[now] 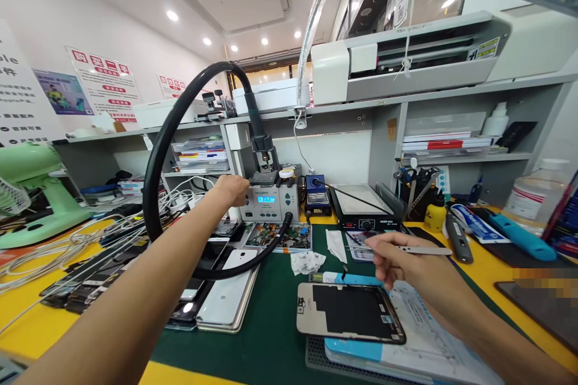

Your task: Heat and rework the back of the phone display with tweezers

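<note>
My left hand [232, 190] is stretched forward to the upper left corner of a hot air station [271, 203] with a lit blue display. Its fingers are curled, and whatever they grip there is hidden. In my right hand [397, 258] is a pair of metal tweezers [424, 250], held roughly level with the tips pointing left. Below it lies a phone screen [352, 311], back side up, on a blue and white packet [356, 349]. A small dark strip [345, 272] is just beyond the screen. The station's thick black hose [158, 150] arches over my left arm.
Several phones [228, 289] are stacked left of the green mat [271, 325]. A tray of small parts [280, 236], crumpled tissue [307, 262] and a hot plate [365, 207] sit farther back. At right stand a yellow bottle [435, 215] and a tool holder [415, 189].
</note>
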Tool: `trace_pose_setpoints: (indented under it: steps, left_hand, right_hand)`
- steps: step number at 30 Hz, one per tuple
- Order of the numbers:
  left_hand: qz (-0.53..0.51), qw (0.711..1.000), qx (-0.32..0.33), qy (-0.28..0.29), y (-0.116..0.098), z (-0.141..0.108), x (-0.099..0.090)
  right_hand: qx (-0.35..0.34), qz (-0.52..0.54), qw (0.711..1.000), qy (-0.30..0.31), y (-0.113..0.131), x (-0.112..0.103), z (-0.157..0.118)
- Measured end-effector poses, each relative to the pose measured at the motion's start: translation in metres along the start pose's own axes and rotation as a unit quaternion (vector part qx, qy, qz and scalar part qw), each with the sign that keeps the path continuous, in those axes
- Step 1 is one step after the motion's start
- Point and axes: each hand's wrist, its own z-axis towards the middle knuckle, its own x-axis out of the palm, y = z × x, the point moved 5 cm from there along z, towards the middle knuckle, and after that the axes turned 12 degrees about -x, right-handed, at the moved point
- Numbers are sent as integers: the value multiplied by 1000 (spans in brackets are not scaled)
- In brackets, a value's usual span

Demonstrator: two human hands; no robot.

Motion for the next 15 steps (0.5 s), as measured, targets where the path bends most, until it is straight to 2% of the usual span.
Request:
trace_pose_setpoints:
  steps: [15]
  left_hand:
    - [37, 999, -17, 17, -1, -10, -5]
  right_hand:
    - [2, 6, 1000, -5, 2, 2, 0]
